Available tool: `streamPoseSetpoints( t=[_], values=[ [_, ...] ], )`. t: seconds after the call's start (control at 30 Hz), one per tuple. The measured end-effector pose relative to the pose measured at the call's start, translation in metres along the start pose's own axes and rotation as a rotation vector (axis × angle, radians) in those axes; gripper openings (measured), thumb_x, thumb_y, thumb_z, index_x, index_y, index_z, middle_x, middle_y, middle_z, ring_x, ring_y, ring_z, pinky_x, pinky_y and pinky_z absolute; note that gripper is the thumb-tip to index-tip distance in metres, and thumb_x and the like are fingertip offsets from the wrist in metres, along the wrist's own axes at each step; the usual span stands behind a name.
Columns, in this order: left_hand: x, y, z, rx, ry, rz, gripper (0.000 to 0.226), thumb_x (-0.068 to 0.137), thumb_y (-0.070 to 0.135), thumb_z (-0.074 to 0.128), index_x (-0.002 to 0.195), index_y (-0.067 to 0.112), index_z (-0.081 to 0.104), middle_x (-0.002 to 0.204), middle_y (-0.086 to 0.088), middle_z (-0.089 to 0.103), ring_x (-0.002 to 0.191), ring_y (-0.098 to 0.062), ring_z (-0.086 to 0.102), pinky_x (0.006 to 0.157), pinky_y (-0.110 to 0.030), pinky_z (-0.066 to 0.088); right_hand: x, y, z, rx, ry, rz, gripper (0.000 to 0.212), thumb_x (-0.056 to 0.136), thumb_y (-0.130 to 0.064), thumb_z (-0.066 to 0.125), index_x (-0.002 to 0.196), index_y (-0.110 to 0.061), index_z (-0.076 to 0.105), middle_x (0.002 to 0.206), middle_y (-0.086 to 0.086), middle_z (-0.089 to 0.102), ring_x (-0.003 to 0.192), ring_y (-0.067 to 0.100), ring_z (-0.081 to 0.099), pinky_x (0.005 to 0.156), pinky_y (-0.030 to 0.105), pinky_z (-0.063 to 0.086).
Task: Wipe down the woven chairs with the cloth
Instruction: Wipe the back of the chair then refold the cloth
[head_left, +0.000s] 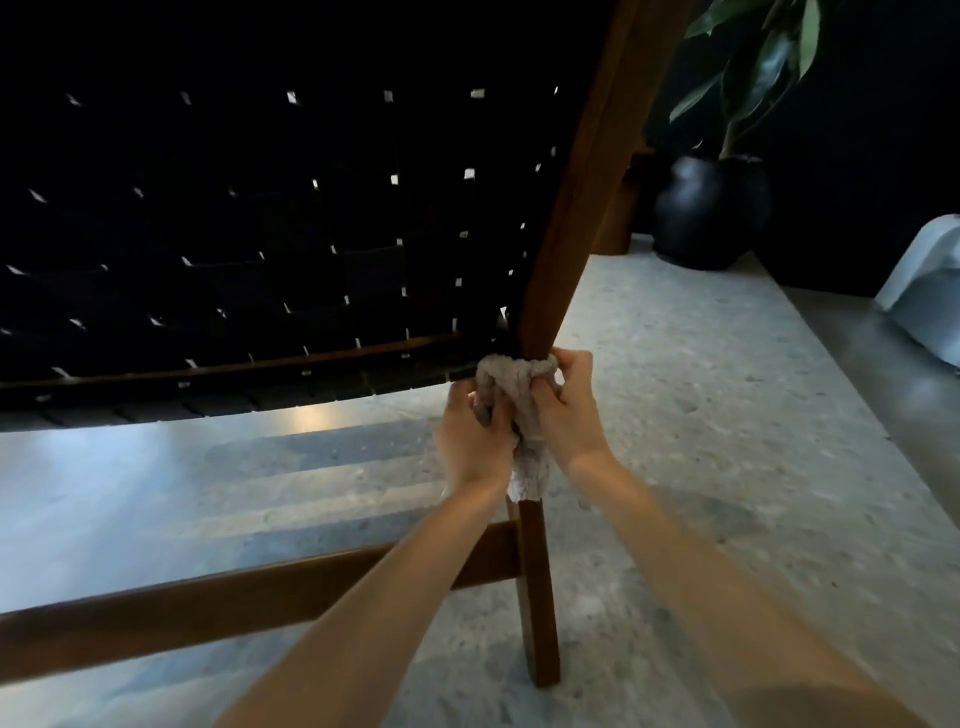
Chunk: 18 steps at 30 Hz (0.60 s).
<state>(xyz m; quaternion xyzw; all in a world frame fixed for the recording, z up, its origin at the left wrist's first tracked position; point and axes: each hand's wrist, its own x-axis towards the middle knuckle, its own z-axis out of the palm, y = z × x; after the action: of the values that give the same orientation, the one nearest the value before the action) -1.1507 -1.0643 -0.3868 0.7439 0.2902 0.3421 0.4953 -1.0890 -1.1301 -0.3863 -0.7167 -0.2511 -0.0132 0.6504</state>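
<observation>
I look at the back of a woven chair with black straps (249, 234) and a dark brown wooden frame. A beige cloth (519, 400) is wrapped around the chair's right rear post (576, 208), just above its leg (537, 587). My left hand (475, 436) grips the cloth from the left. On the other side my right hand (563, 410) grips it too, fingers curled round the post. A tail of cloth hangs down between my wrists.
A wooden crossbar (208, 603) runs left from the leg, low near the floor. The floor (727, 441) is pale speckled stone. A round black pot (711, 208) with a leafy plant stands behind the chair at the right. A white object (930, 291) sits at the right edge.
</observation>
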Motion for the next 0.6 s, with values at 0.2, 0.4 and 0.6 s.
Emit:
streamPoseSetpoints(
  t=[0.2,0.4,0.6],
  values=[
    [0.014,-0.019,0.016,0.054,0.039,-0.089,0.021,0.096,0.015,0.049,0.115,0.01,0.055,0.099,-0.001,0.063,0.104,-0.021,0.06,0.086,-0.01,0.036,-0.004,0.021,0.01,0.081,-0.091,0.087,0.033,0.098,0.001,0.032,0.12,-0.023,0.025,0.114,-0.001,0.051,0.095,-0.002,0.059,0.084,0.024,0.052],
    [0.029,-0.03,0.012,0.039,0.266,-0.205,0.031,0.085,0.024,0.068,0.1,0.012,0.043,0.098,-0.001,0.047,0.091,-0.014,0.043,0.081,-0.028,0.035,-0.004,0.027,0.004,0.125,0.026,0.118,0.035,0.099,-0.008,0.04,0.132,-0.019,0.033,0.129,-0.005,0.05,0.107,0.0,0.053,0.092,0.023,0.047],
    [0.02,-0.024,0.032,-0.295,-0.125,-0.139,0.019,0.1,0.013,0.032,0.106,0.009,0.05,0.118,-0.006,0.044,0.095,-0.006,0.048,0.084,-0.025,0.041,0.003,0.029,0.003,0.185,-0.203,0.166,0.027,0.102,-0.015,0.028,0.106,-0.015,0.055,0.07,-0.017,0.065,0.063,-0.006,0.061,0.052,0.009,0.045]
  ],
)
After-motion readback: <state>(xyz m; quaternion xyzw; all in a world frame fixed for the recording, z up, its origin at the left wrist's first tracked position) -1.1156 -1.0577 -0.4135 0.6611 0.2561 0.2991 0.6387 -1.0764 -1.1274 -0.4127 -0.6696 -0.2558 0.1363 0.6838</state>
